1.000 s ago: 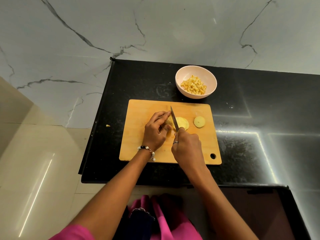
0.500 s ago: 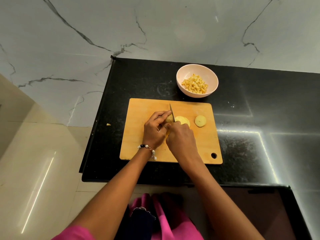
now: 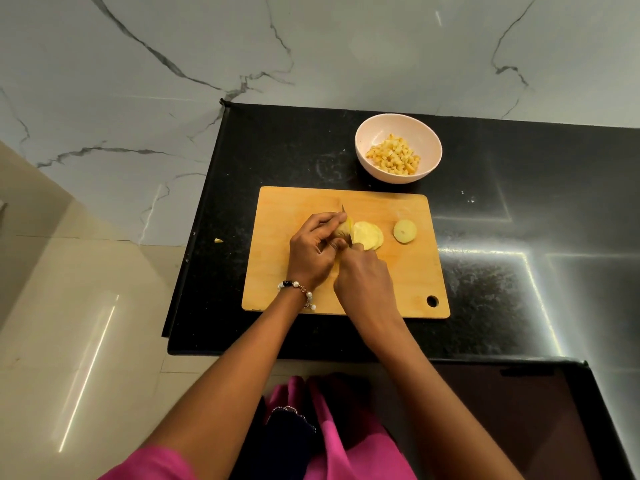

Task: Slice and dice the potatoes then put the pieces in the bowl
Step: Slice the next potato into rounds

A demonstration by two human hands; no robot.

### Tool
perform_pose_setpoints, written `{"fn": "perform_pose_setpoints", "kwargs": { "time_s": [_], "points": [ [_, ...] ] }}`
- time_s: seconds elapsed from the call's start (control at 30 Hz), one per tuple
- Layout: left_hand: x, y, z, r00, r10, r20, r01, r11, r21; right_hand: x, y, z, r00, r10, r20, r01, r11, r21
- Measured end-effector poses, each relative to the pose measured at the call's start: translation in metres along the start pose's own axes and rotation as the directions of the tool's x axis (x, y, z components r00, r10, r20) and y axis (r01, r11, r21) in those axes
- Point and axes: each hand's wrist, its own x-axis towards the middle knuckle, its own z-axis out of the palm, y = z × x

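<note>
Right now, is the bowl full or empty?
Partly full. The bowl holds a small heap of diced potato on its bottom, and much of its pale inner wall still shows bare above the pieces.

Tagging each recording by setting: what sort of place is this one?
Most likely a home kitchen: a dark stone counter against a marble-look wall, with a wooden cutting board and a bowl of diced potato.

The light is dim and warm, with bright streaks of glare on the glossy black desk [image 3: 519, 271] at right and a long reflected strip on the floor [image 3: 86, 358] at left. The wide-angle lens bends straight edges toward the frame borders, and the pink sleeve [image 3: 152, 465] at the bottom is soft and blurred.
</note>
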Motion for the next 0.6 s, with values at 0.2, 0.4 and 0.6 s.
{"fn": "perform_pose_setpoints", "kwargs": {
  "time_s": [0.2,0.4,0.6],
  "points": [
    [0.002,-0.003,0.0,0.999,-0.042,0.008,0.042,0.999,-0.025,0.001,-0.004,0.007,1.0,-0.014,-0.02,0.014,1.0,-0.007],
    [0.002,0.0,-0.001,1.0,-0.005,-0.011,0.006,1.0,0.021,-0.029,0.004,0.026,0.999,0.023,0.04,-0.021,0.998,-0.062],
    [0.002,0.0,-0.002,0.999,-0.032,-0.001,0.032,0.999,0.03,-0.01,0.024,0.046,0.997,0.076,0.009,-0.076,0.997,-0.028]
  ]
}}
